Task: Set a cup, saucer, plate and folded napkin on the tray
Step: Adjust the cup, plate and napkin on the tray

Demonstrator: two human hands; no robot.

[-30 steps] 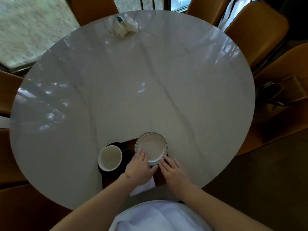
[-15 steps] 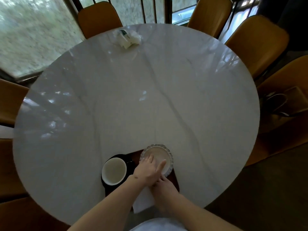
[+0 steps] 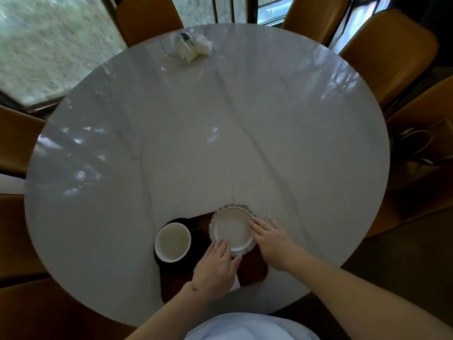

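Observation:
A dark brown tray (image 3: 253,269) lies at the near edge of the round marble table (image 3: 196,133). On its left part, a white cup (image 3: 173,242) stands upright on a black saucer (image 3: 196,244). A white fluted plate (image 3: 231,229) rests on the tray's far right part. My left hand (image 3: 215,266) grips the plate's near rim, thumb at the edge. My right hand (image 3: 269,239) holds the plate's right rim with spread fingers. A white napkin (image 3: 236,285) shows only as a sliver below my left hand; the hand hides the rest.
A crumpled white packet (image 3: 191,46) lies at the table's far edge. Orange-brown chairs (image 3: 389,52) ring the table, and a bag (image 3: 416,148) sits on the right one. Windows stand behind the far chairs.
My right hand came out from beneath my left hand and went to the plate's right rim. My left hand slid back from the plate's top to its near rim.

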